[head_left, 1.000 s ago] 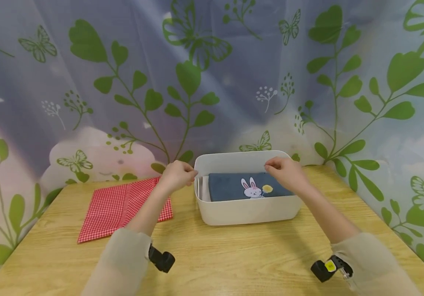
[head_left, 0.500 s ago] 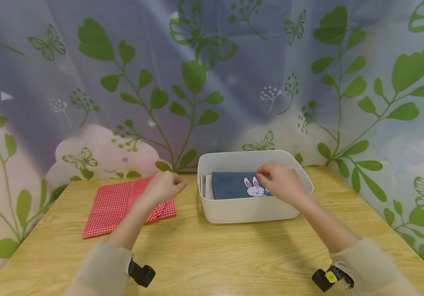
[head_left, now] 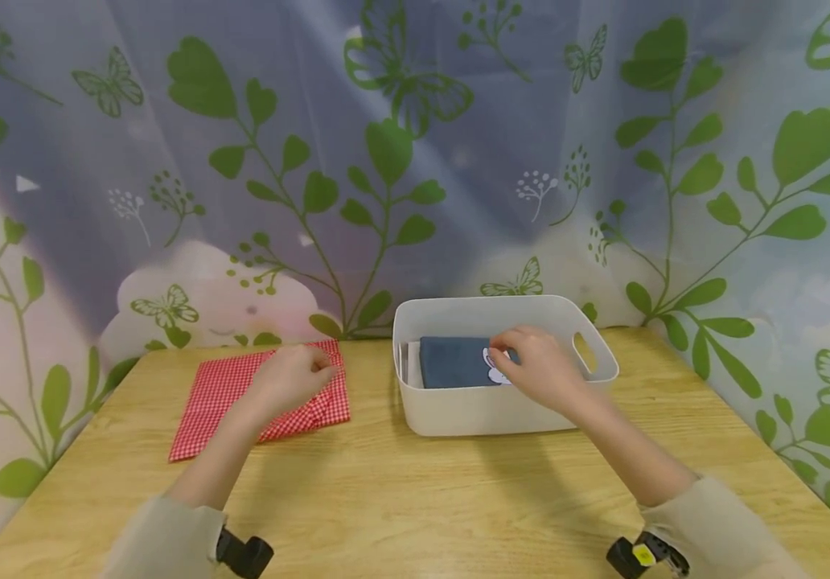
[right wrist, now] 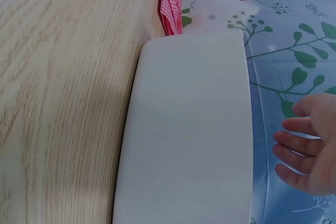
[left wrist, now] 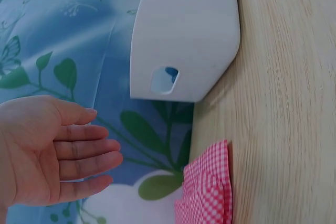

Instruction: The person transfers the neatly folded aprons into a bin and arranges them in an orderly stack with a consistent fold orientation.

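My left hand [head_left: 289,378] is over the red-and-white checked cloth [head_left: 221,394], which lies folded on the table's left side. Nothing is in its grasp; the left wrist view shows its fingers [left wrist: 86,166] relaxed and slightly bent. Above the white plastic bin [head_left: 487,416] is my right hand [head_left: 540,368], also holding nothing, its fingers [right wrist: 296,142] loosely bent in the right wrist view. Inside the bin lies a folded dark blue cloth [head_left: 454,362] with a white rabbit print, partly hidden behind the right hand. A pale folded item [head_left: 415,366] stands beside it at the left.
The wooden table [head_left: 400,498] ends at a hanging curtain [head_left: 458,201] printed with green leaves and butterflies. An oval handle hole [head_left: 585,352] opens in the bin's right end. The checked cloth lies to the left of the bin.
My left hand has moved left, away from the bin and over the checked cloth. The right hand has shifted left over the bin, covering more of the rabbit. The head view has turned slightly.
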`<control>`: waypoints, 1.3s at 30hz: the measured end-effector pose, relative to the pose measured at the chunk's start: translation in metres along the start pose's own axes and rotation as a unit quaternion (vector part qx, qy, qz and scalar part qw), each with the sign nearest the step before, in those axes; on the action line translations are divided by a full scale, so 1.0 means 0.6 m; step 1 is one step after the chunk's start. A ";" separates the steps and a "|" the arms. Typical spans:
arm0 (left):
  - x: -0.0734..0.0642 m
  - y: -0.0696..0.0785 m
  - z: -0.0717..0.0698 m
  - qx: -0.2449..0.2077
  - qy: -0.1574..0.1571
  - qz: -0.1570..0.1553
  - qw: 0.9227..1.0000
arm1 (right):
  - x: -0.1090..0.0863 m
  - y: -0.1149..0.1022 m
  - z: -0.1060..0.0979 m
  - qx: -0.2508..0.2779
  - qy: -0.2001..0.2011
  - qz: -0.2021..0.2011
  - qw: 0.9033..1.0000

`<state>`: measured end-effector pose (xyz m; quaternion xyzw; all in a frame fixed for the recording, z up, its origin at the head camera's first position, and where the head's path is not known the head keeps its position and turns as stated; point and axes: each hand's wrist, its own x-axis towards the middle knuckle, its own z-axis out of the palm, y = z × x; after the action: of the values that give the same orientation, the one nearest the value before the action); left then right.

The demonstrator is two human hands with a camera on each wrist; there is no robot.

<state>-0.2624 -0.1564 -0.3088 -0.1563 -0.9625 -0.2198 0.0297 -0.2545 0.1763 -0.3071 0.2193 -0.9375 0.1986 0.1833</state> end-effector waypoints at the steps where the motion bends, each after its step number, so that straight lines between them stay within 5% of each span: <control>1: -0.005 -0.005 -0.003 -0.003 0.000 -0.005 1.000 | 0.001 -0.005 0.002 -0.001 0.001 -0.003 1.000; 28: -0.074 -0.143 -0.045 0.039 0.038 -0.094 0.994 | 0.058 -0.151 0.071 0.037 0.051 -0.132 0.989; 39: -0.077 -0.182 -0.052 0.042 0.048 -0.127 0.990 | 0.087 -0.218 0.101 0.077 -0.023 -0.115 0.990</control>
<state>-0.2535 -0.2764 -0.3319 -0.0204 -0.9803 -0.1886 0.0545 -0.2501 0.0233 -0.2980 0.3437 -0.8919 0.2427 0.1658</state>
